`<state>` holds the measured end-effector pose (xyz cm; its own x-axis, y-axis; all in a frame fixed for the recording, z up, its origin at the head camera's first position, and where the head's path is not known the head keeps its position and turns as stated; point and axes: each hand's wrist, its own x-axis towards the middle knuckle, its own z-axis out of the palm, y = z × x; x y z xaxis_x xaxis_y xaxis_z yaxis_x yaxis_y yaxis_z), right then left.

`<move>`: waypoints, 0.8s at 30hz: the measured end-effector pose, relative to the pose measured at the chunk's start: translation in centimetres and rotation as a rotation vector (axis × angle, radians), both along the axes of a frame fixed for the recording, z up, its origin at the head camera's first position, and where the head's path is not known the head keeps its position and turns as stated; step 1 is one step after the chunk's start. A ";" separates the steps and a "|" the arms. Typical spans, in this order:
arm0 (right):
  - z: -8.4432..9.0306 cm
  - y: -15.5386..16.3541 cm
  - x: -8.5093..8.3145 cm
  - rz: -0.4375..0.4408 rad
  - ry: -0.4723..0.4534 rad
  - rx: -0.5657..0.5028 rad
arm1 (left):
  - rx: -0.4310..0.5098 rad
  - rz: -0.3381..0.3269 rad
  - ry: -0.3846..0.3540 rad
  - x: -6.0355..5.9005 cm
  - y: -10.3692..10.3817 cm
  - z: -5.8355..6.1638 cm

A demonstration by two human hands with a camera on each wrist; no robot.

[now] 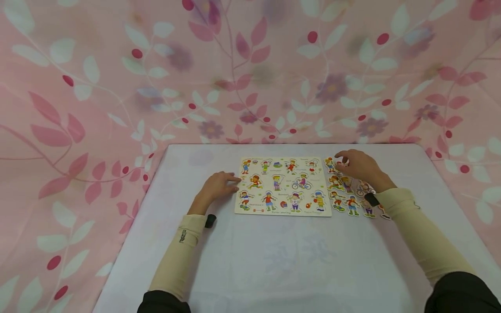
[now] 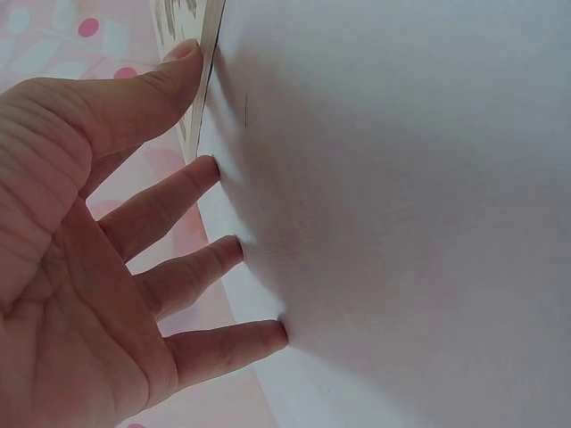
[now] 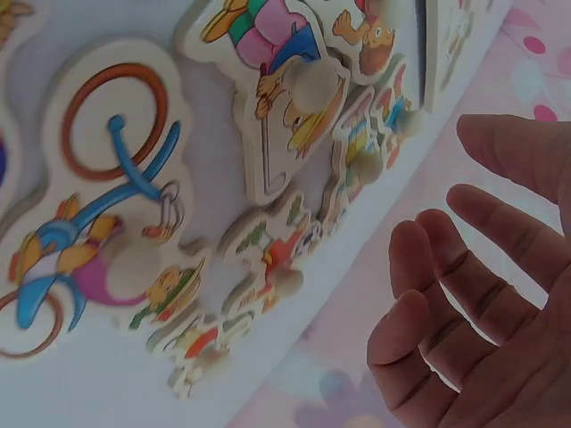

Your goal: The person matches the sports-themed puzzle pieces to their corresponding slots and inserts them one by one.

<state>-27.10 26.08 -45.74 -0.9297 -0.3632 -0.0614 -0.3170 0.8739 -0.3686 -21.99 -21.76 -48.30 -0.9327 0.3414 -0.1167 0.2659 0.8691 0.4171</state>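
Note:
A wooden puzzle board [image 1: 282, 186] printed with cartoon children playing sports lies flat in the middle of the white table [image 1: 274, 261]. My left hand [image 1: 231, 182] rests flat on the table, its straight fingertips [image 2: 214, 169] on the cloth and its thumb against the board's left edge [image 2: 211, 36]. Several loose cut-out pieces [image 1: 350, 195] lie right of the board, among them a cyclist piece [image 3: 98, 223] and a knobbed figure [image 3: 285, 107]. Above their far end hovers my right hand [image 1: 341, 161], with its fingers [image 3: 446, 214] relaxed and holding nothing.
A pink floral cloth [image 1: 250, 74] hangs behind the table and drapes down on both sides. The table's edges drop off to left and right. A small black wrist camera [image 1: 210, 220] sits on each beige sleeve.

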 end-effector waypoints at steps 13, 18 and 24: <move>-2.2 -1.2 -2.5 0.023 -0.092 0.061 | -0.013 0.006 -0.014 0.0 0.3 0.0; -2.3 -1.4 -2.8 0.045 -0.066 0.061 | -0.028 0.010 -0.014 -0.2 0.3 -0.1; -1.7 -1.8 -2.9 0.034 -0.066 0.079 | -0.034 0.027 -0.024 -0.4 0.2 -0.1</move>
